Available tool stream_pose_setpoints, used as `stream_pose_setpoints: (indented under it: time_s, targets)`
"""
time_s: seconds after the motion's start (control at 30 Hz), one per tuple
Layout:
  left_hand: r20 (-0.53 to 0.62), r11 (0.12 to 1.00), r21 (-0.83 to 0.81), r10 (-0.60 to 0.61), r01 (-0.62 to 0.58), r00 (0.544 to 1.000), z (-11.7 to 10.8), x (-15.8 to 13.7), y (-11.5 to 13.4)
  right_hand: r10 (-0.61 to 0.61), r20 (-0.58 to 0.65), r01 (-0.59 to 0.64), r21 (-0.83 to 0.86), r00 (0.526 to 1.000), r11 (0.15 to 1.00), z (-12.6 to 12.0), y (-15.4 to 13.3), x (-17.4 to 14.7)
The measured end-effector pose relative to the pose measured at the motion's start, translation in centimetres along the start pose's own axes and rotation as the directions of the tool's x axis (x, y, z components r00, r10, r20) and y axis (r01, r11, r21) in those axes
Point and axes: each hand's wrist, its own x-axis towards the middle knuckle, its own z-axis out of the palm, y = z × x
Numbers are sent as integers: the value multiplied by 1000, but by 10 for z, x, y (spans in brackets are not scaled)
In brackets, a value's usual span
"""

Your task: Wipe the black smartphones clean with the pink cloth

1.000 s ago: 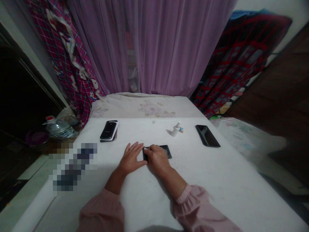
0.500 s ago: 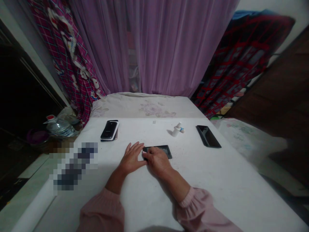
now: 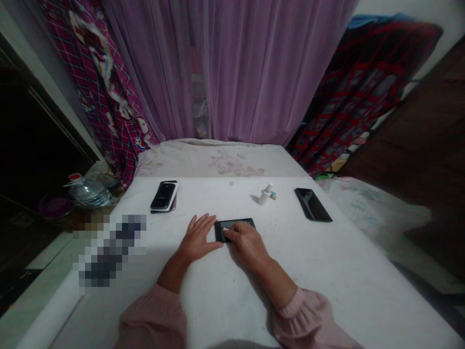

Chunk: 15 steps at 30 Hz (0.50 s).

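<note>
A dark smartphone [image 3: 219, 233] lies flat on the white-covered table, screen up. My right hand [image 3: 250, 245] is over its middle and right part, fingers pinched on a small pale piece [image 3: 225, 230] that meets the screen; too little of the piece shows to tell its kind. At the phone's left end rests my left hand [image 3: 198, 240], open, with fingers spread and the thumb by the phone's near left corner. Beyond the phone stand a small white spray bottle [image 3: 265, 195] and a small white and blue object [image 3: 273, 195].
Stacked phones [image 3: 164, 196] lie at the left of the table [image 3: 225, 300], and dark phones [image 3: 313, 205] at the right. A tiny pale bit [image 3: 231, 183] is near the back. On the left, below table height, stands a water bottle [image 3: 89, 191]. Purple curtains [image 3: 254, 72] hang behind.
My right hand has slid to the right along the screen with the pale piece, uncovering more of the phone's left part. My left hand has stayed in place.
</note>
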Motion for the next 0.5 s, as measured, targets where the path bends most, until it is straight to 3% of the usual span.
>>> stream_pose_setpoints:
  time_s: [0.2,0.5]
  targets:
    - [3,1000,1,-5,5,1000,-1,0,2,83,36,-80,-77,996,994,0,-7,10]
    - [31,999,19,-30,30,999,-3,0,8,39,87,-35,-42,995,999,4,-20,19]
